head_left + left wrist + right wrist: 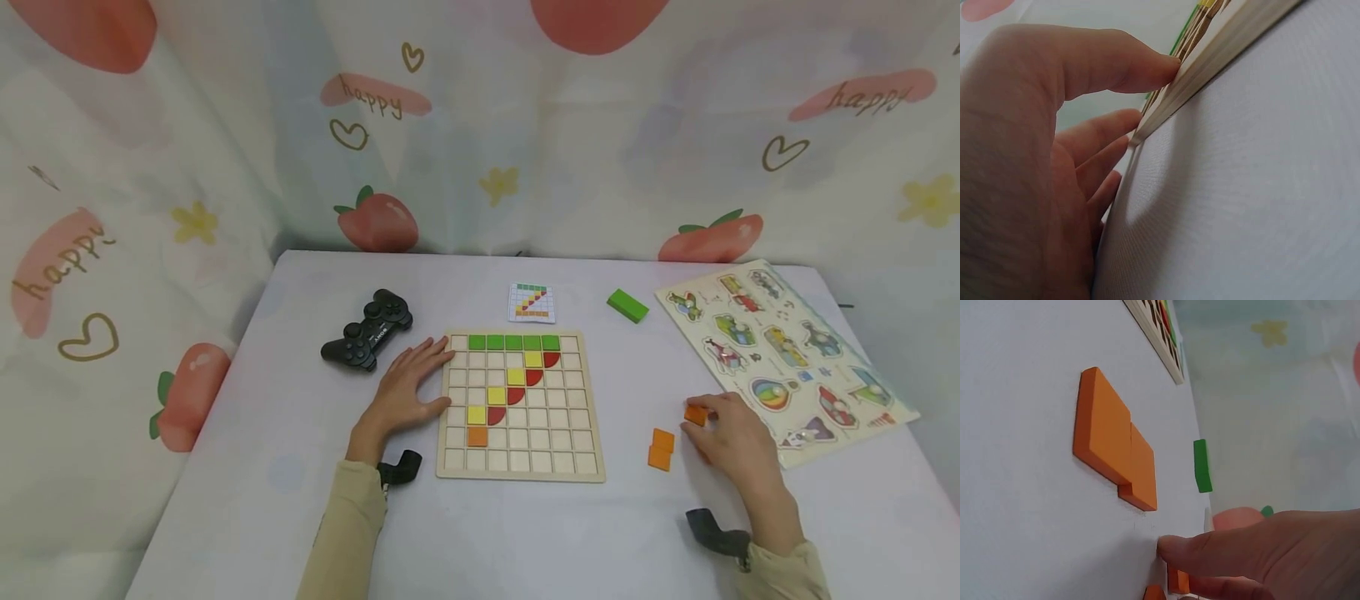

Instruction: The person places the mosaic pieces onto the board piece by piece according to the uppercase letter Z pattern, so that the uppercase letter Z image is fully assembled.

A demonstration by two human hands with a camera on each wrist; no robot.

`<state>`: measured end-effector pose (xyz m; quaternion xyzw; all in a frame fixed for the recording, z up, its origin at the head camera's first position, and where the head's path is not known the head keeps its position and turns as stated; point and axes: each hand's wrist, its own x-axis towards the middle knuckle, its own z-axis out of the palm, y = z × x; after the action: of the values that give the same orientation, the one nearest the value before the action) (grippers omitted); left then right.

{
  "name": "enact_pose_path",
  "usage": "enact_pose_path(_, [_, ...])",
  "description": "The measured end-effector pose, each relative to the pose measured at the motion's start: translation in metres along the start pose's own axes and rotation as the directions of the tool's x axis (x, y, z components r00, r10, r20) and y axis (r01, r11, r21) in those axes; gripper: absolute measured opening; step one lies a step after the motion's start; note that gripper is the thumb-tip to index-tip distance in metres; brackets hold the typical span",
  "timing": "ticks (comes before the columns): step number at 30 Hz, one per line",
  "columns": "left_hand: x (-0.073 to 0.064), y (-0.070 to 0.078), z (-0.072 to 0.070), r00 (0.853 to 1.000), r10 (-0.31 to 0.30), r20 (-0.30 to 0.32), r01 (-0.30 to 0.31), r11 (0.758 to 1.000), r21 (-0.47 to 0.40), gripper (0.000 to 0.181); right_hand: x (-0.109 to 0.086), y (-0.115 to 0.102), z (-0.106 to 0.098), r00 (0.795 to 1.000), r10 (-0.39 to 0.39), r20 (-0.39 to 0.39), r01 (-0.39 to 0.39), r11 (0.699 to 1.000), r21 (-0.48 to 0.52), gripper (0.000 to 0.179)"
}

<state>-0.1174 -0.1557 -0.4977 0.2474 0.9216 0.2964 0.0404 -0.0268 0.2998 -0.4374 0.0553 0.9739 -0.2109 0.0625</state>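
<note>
A wooden grid board [520,477] lies flat in the middle of the table, bearing a row of green tiles, a diagonal of yellow squares and red quarter-rounds, and one orange tile [477,437]. My left hand [402,387] rests at its left edge, fingers extended; in the left wrist view the thumb [1141,69] touches the rim. To the right of the board, my right hand [738,437] pinches an orange square tile [696,414] between thumb and fingers. Another orange piece [1154,593] shows partly at the bottom of the right wrist view. Beside the hand lie two touching orange tiles [661,450].
A small pattern card [532,302] lies behind the board, with green tiles [627,306] to its right. A black game controller [367,330] sits at the back left. A large picture puzzle board [750,333] covers the right side, near my right hand.
</note>
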Motion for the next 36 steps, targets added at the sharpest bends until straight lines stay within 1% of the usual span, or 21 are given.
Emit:
enact_pose_path(4, [0.001,-0.001,-0.001,1.0,0.012,-0.01,-0.012,1.0,-0.005,0.075,0.003,-0.002,0.001,1.0,-0.014,-0.011,0.014,0.999,0.032,0.032])
enact_pose_path(6, [0.001,-0.001,-0.001,1.0,0.017,-0.01,-0.017,1.0,-0.007,0.075,0.005,-0.006,0.003,1.0,-0.012,-0.02,0.013,0.999,0.031,0.032])
enact_pose_path(8, [0.0,-0.002,-0.001,1.0,0.018,-0.007,-0.018,1.0,-0.005,0.075,0.007,-0.013,0.006,0.998,-0.027,-0.05,0.028,1.0,0.014,0.032])
enact_pose_path(10, [0.0,-0.002,-0.001,1.0,0.021,-0.01,-0.021,1.0,-0.005,0.075,0.009,-0.024,0.012,0.993,-0.075,-0.093,0.077,0.997,0.013,0.03])
enact_pose_path(11, [0.0,-0.002,-0.001,1.0,0.023,-0.011,-0.023,1.0,-0.005,0.075,0.009,-0.031,0.016,0.985,-0.121,-0.125,0.124,0.992,0.021,0.028])
enact_pose_path(12, [0.0,-0.002,-0.002,1.0,0.025,-0.013,-0.025,1.0,-0.006,0.075,0.01,-0.04,0.022,0.973,-0.175,-0.152,0.182,0.983,0.032,0.025])
enact_pose_path(14, [0.0,-0.001,-0.002,1.0,0.02,-0.014,-0.02,1.0,-0.006,0.075,0.011,-0.059,0.036,0.938,-0.295,-0.182,0.309,0.95,0.055,0.022])
enact_pose_path(16, [0.0,-0.001,-0.002,1.0,0.016,-0.013,-0.016,1.0,-0.005,0.075,0.01,-0.08,0.053,0.892,-0.416,-0.178,0.434,0.897,0.081,0.021])
enact_pose_path(17, [0.0,-0.001,-0.003,1.0,0.012,-0.01,-0.012,1.0,-0.008,0.075,0.009,-0.09,0.061,0.867,-0.469,-0.171,0.488,0.867,0.097,0.021])
enact_pose_path(18, [0.0,0.0,-0.003,1.0,0.009,-0.008,-0.009,1.0,-0.009,0.075,0.007,-0.1,0.068,0.846,-0.51,-0.155,0.529,0.841,0.116,0.02])
enact_pose_path(20, [0.0,0.0,-0.002,1.0,0.009,-0.005,-0.009,1.0,-0.013,0.075,0.004,-0.118,0.08,0.807,-0.577,-0.126,0.591,0.794,0.142,0.02])
enact_pose_path(22, [0.001,0.0,-0.002,1.0,0.011,-0.007,-0.012,1.0,-0.016,0.075,0.002,-0.132,0.09,0.771,-0.628,-0.106,0.636,0.754,0.164,0.019])
enact_pose_path(25, [0.001,0.0,-0.002,1.0,0.009,-0.005,-0.009,1.0,-0.015,0.075,0.001,-0.145,0.1,0.728,-0.679,-0.095,0.684,0.709,0.172,0.018])
enact_pose_path(27, [0.001,0.0,-0.002,1.0,0.008,-0.004,-0.008,1.0,-0.012,0.075,0.003,-0.151,0.105,0.707,-0.701,-0.096,0.705,0.688,0.172,0.017])
enact_pose_path(29, [0.001,0.0,-0.001,1.0,0.01,-0.007,-0.01,1.0,-0.011,0.075,0.004,-0.155,0.108,0.698,-0.71,-0.097,0.714,0.677,0.177,0.016])
enact_pose_path(31, [0.001,-0.001,-0.001,1.0,0.016,-0.012,-0.016,1.0,-0.013,0.075,0.006,-0.157,0.11,0.698,-0.709,-0.096,0.712,0.675,0.193,0.016])
enact_pose_path(34, [0.001,-0.001,-0.001,1.0,0.018,-0.012,-0.018,1.0,-0.007,0.075,0.007,-0.158,0.11,0.713,-0.696,-0.079,0.693,0.685,0.224,0.015])
enact_pose_path(36, [0.001,-0.002,0.0,1.0,0.01,-0.007,-0.011,1.0,-0.004,0.076,0.007,-0.158,0.109,0.72,-0.692,-0.062,0.685,0.692,0.227,0.015])
